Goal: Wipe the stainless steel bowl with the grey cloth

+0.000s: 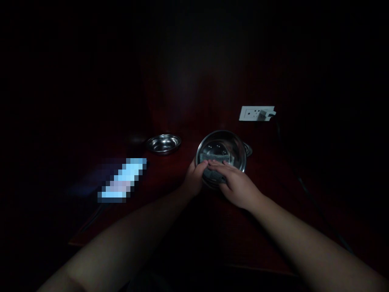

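Note:
The scene is very dark. A steel bowl [223, 148] stands tilted toward me on a dark red table [170, 182]. My left hand [194, 178] grips the bowl's near left rim, fingers curled round it. My right hand [235, 182] lies across the near rim, fingers pressed together over a greyish pad [214, 175] that I cannot make out clearly. A grey patch shows inside the bowl, perhaps a reflection.
A second, shallow steel dish [164, 143] sits to the left. A lit, blurred rectangle [123, 180] lies further left. A white socket strip [257, 113] with a plug and a dark cable [299, 178] is at the back right.

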